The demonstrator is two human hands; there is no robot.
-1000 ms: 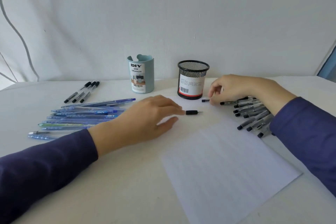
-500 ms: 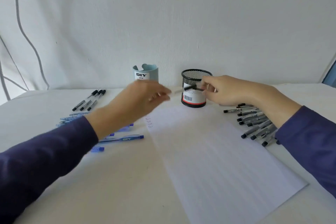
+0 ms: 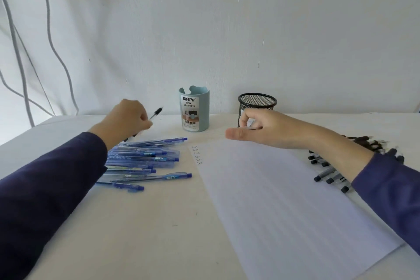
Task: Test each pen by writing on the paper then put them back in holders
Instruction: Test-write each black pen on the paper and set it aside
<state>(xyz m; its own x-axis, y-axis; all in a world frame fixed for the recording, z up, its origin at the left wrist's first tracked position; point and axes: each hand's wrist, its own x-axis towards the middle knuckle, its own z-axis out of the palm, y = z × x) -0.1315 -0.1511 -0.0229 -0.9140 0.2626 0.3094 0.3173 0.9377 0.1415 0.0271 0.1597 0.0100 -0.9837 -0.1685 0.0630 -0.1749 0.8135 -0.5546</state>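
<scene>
My left hand [image 3: 127,118] is raised at the left and grips a clear pen with a black cap [image 3: 156,113], which points up and right. Over the top edge of the white paper [image 3: 284,200] hovers my right hand [image 3: 256,129], fingers curled and thumb stretched out, with nothing visible in it. It is just in front of the black mesh holder [image 3: 256,101]. The pale blue holder [image 3: 193,109] stands to the left of the mesh one. Several small written words [image 3: 196,154] run down the paper's top left corner.
A pile of blue pens [image 3: 145,159] lies left of the paper. Several black-capped pens [image 3: 329,173] lie right of it, partly under my right forearm. White cables [image 3: 13,52] hang at the far left, and a white wall rises behind the table.
My left hand has carried the black-capped pen left, away from the mesh holder. My right hand has let go of it and stayed by the mesh holder. The camera has tilted up.
</scene>
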